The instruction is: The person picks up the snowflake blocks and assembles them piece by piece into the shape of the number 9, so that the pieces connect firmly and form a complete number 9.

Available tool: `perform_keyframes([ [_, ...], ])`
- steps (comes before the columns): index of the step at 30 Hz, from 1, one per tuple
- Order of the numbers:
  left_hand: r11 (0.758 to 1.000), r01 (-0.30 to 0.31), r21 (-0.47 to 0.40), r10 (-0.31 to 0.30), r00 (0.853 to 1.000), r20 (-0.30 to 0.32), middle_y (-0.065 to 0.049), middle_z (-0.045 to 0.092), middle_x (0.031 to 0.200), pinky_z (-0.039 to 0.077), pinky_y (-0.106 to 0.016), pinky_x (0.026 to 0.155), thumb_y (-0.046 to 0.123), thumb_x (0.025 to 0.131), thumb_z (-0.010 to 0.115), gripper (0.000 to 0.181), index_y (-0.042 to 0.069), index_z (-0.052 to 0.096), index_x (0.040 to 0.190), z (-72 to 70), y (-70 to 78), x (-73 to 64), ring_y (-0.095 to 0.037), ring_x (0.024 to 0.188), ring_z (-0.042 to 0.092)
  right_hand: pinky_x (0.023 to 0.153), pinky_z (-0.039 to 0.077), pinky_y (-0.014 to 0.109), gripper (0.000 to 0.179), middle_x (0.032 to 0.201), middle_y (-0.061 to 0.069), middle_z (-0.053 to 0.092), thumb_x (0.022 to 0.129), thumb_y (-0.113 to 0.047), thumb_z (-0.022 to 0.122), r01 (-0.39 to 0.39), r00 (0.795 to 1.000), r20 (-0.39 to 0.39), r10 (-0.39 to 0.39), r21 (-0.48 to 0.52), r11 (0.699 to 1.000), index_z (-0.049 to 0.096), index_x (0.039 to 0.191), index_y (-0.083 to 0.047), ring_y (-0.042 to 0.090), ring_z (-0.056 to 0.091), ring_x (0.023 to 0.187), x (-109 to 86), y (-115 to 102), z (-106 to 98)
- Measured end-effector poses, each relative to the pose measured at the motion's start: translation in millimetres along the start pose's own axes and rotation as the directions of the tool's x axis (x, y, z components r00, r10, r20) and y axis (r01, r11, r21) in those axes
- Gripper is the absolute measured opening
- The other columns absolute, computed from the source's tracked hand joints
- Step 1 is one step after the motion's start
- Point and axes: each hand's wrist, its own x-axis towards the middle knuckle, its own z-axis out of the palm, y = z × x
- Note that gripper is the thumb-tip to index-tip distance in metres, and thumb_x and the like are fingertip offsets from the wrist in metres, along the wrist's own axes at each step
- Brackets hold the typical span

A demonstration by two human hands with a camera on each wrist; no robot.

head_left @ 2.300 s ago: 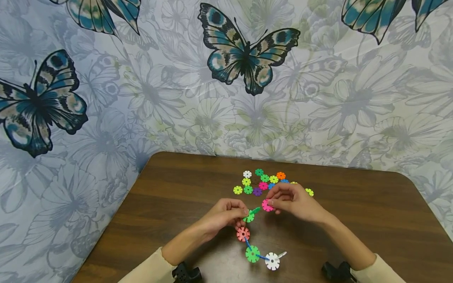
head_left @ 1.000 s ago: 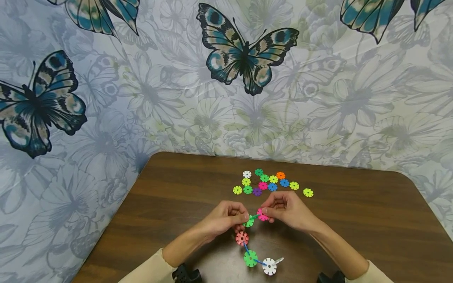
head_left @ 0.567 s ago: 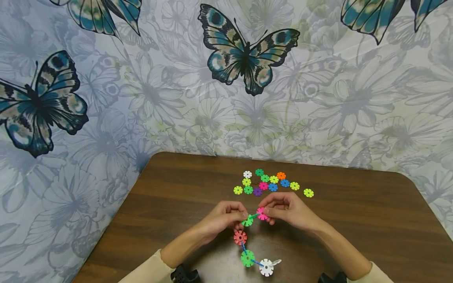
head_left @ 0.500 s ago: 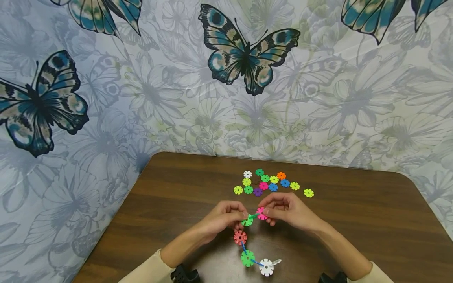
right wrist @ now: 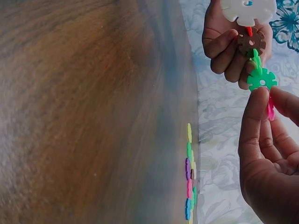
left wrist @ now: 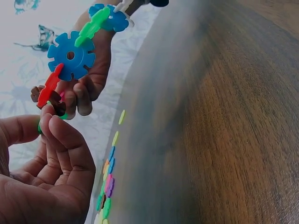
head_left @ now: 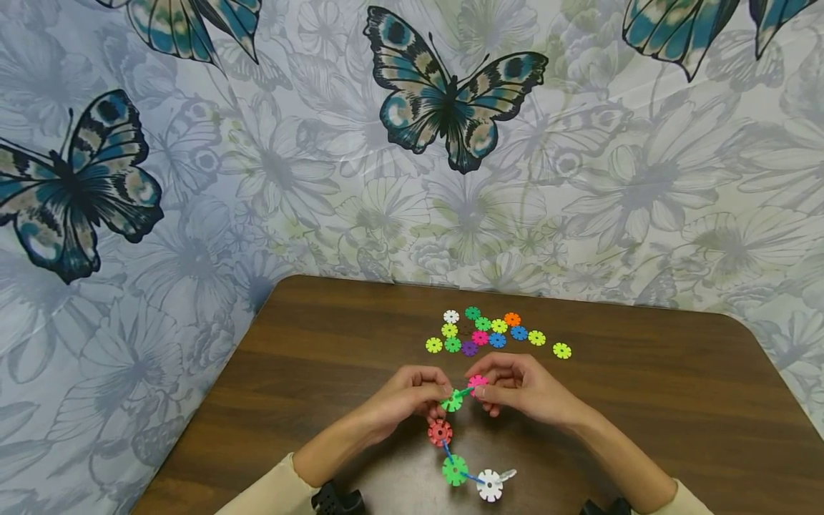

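A chain of slotted building discs, joined crosswise, hangs between both hands. My left hand (head_left: pixel 408 397) pinches the chain near a light-green disc (head_left: pixel 453 400). My right hand (head_left: pixel 531 386) grips a pink disc (head_left: pixel 478 383), which meets a green disc standing edge-on; fingertips partly hide the joint. Below hang a red disc (head_left: pixel 440 433), a green disc (head_left: pixel 455 470) and a white disc (head_left: pixel 490 486), with blue discs edge-on between them. In the left wrist view a blue disc (left wrist: pixel 71 56) shows face-on; in the right wrist view, a brown disc (right wrist: pixel 252 43).
Loose discs lie flat farther back on the brown table (head_left: pixel 322 329), among them an orange disc (head_left: pixel 512 319), a purple disc (head_left: pixel 470 348) and a yellow disc (head_left: pixel 562 350) at the right. A wall covering with butterflies (head_left: pixel 450 100) stands behind the table.
My right hand came left and brought the pink disc against the chain's green end. Since half a second ago its fingers shifted slightly and the pink disc sits a little higher; the chain swayed slightly.
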Motion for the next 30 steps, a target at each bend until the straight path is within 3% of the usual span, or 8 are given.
perform_keyframes([
  [8, 1.0, -0.004, 0.005, 0.004, 1.0, 0.009, 0.002, 0.067, 0.076, 0.054, -0.021, 0.066, 0.013, 0.1, 0.065, 0.011, 0.003, 0.066, 0.096, 0.9, 2.6, 0.3, -0.008, 0.067, 0.06, 0.065, 0.062, 0.038, 0.025, 0.094, 0.016, 0.071, 0.101, -0.005, 0.068, 0.018, 1.0, -0.001, -0.018, -0.035, 0.999, 0.069, 0.126, -0.008, 0.028, 0.067, 0.069, 0.1, 0.7, 1.7],
  [15, 1.0, 0.006, -0.001, -0.006, 1.0, 0.019, 0.001, 0.067, 0.077, 0.054, -0.022, 0.066, 0.013, 0.1, 0.065, 0.009, 0.005, 0.066, 0.096, 1.7, 3.6, 0.1, -0.008, 0.067, 0.061, 0.067, 0.063, 0.039, 0.031, 0.092, 0.024, 0.067, 0.101, -0.004, 0.068, 0.006, 1.0, -0.03, -0.006, 0.004, 1.0, 0.061, 0.132, -0.003, 0.025, 0.068, 0.07, -0.3, -0.8, 3.7],
  [20, 0.998, 0.006, 0.06, -0.007, 1.0, 0.014, 0.002, 0.066, 0.088, 0.055, -0.026, 0.069, 0.017, 0.101, 0.064, 0.016, 0.002, 0.065, 0.104, 3.7, 4.9, 2.4, -0.014, 0.076, 0.061, 0.067, 0.064, 0.04, 0.025, 0.089, 0.031, 0.065, 0.101, -0.001, 0.067, 0.047, 0.996, -0.08, -0.044, 0.037, 0.998, 0.054, 0.121, 0.007, 0.025, 0.07, 0.072, 0.4, -1.9, 4.3],
  [26, 0.988, -0.065, 0.141, 0.067, 0.998, -0.007, 0.002, 0.063, 0.102, 0.052, -0.03, 0.076, 0.028, 0.105, 0.062, 0.028, 0.003, 0.066, 0.116, 8.6, 8.1, 7.6, -0.013, 0.089, 0.056, 0.065, 0.064, 0.044, 0.027, 0.086, 0.034, 0.068, 0.098, -0.003, 0.072, 0.009, 0.994, -0.111, -0.005, 0.033, 0.999, 0.051, 0.113, 0.005, 0.04, 0.071, 0.071, 2.3, -4.8, 5.9],
  [30, 0.984, -0.119, 0.135, 0.124, 0.992, -0.028, 0.003, 0.065, 0.097, 0.045, -0.026, 0.074, 0.029, 0.104, 0.066, 0.025, 0.006, 0.07, 0.112, 12.0, 9.1, 11.0, -0.011, 0.085, 0.054, 0.066, 0.065, 0.045, 0.034, 0.083, 0.026, 0.072, 0.097, -0.002, 0.073, -0.023, 0.996, -0.087, 0.028, 0.062, 0.998, 0.045, 0.111, 0.008, 0.029, 0.073, 0.067, 4.2, -5.5, 8.5],
])
